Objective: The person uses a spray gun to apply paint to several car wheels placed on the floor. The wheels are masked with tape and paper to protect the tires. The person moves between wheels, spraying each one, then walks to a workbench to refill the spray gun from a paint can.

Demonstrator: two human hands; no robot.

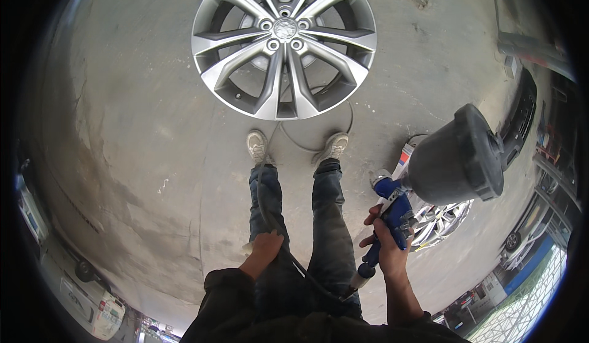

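My right hand (pixel 392 242) is wrapped round the handle of a blue spray gun (pixel 397 211). A large dark grey paint cup (pixel 445 162) sits on top of the gun, tilted to the right. From the gun's lower end a dark air hose (pixel 300 268) runs left across my thighs. My left hand (pixel 266 249) is closed round this hose, with a small pale thing showing at its outer edge that I cannot make out. Ahead of my feet is a silver multi-spoke car wheel rim (pixel 284 67), apart from both hands.
Another wheel rim (pixel 442 227) lies on the right, partly hidden behind the gun and cup. The hose loops over the concrete floor (pixel 141 116) between my feet and under the silver rim. A dark car bumper (pixel 521 119) is at the far right; a white vehicle (pixel 80 294) stands lower left.
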